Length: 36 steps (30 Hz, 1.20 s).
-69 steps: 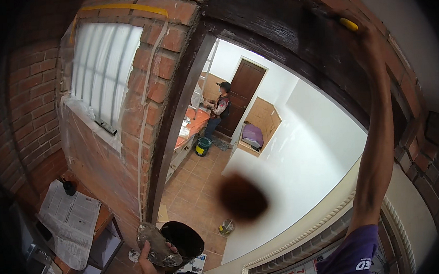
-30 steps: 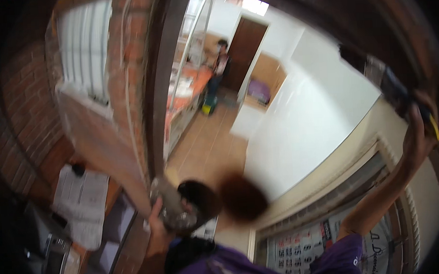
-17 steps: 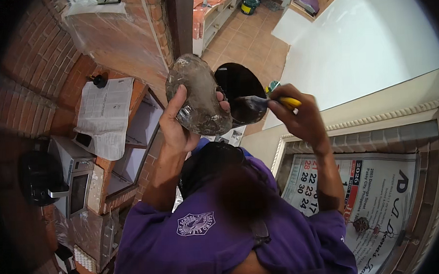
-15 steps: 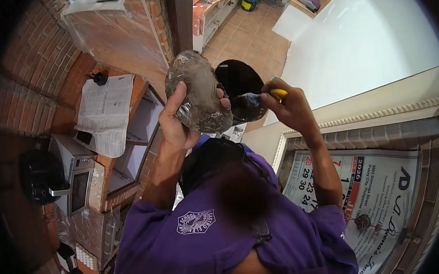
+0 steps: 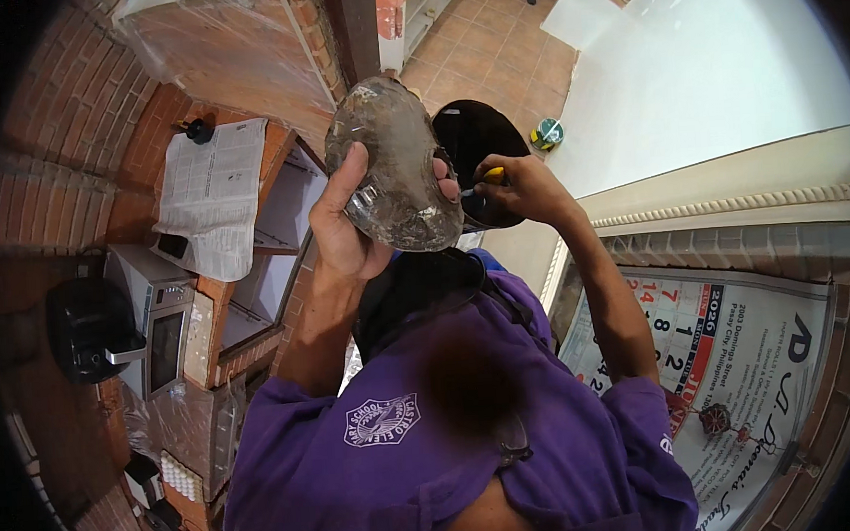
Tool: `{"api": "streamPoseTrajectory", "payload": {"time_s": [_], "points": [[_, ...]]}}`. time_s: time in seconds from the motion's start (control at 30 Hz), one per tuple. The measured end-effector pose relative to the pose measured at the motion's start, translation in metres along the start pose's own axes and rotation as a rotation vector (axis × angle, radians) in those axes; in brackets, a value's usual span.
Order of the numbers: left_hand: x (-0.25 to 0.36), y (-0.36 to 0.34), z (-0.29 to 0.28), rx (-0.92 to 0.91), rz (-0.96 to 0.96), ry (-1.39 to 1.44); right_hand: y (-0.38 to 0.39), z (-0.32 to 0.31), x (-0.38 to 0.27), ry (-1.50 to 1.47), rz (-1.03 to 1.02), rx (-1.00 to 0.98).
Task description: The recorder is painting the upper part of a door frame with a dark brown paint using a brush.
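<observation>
My left hand [image 5: 351,236] is closed on a cloudy, see-through, curved shell [image 5: 386,162] with a brown-grey, smeared surface. Its thumb lies on the near face, and fingertips show at the notch on the shell's right side. Just behind and right of the shell is a glossy black, round, hollow-looking piece [image 5: 476,133]; whether the two are joined I cannot tell. My right hand [image 5: 529,193] pinches a small brush with a yellow handle [image 5: 494,176]. The brush's pale bluish end is over the black piece, mostly hidden by the fingers.
At left are a newspaper-covered brick counter [image 5: 214,190], open shelves [image 5: 254,298], a microwave [image 5: 164,337] and a black appliance [image 5: 87,331]. A paint can [image 5: 547,133] stands on the tiled floor beside a white panel [image 5: 703,68]. Printed calendar paper [image 5: 738,374] lies at right within a moulded frame.
My right hand has moved left with the brush, closer over the black piece. The view has shifted slightly, and a paint can now shows right of that piece. My left hand keeps its hold.
</observation>
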<state>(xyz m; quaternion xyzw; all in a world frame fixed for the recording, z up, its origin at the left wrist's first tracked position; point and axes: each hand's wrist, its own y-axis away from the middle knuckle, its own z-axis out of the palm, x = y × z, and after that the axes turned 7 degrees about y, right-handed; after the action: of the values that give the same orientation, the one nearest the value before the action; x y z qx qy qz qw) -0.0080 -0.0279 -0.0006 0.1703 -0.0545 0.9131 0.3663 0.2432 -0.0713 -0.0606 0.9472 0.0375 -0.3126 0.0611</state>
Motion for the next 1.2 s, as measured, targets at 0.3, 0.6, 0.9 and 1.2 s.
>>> {"api": "streamPoseTrajectory", "payload": {"time_s": [0.3, 0.6, 0.9, 1.2], "points": [[0.001, -0.002, 0.004, -0.005, -0.017, -0.001, 0.018, -0.031, -0.014, -0.179, 0.162, 0.439], [0.001, -0.004, 0.004, 0.009, -0.037, -0.016, 0.049, -0.059, -0.005, -0.297, 0.283, 0.676], [-0.002, -0.007, 0.009, 0.026, -0.031, 0.011, 0.073, -0.079, -0.029, -0.22, 0.301, 0.71], [-0.006, -0.012, 0.01, 0.021, -0.019, -0.027, 0.094, -0.091, -0.028, -0.244, 0.375, 0.732]]}}
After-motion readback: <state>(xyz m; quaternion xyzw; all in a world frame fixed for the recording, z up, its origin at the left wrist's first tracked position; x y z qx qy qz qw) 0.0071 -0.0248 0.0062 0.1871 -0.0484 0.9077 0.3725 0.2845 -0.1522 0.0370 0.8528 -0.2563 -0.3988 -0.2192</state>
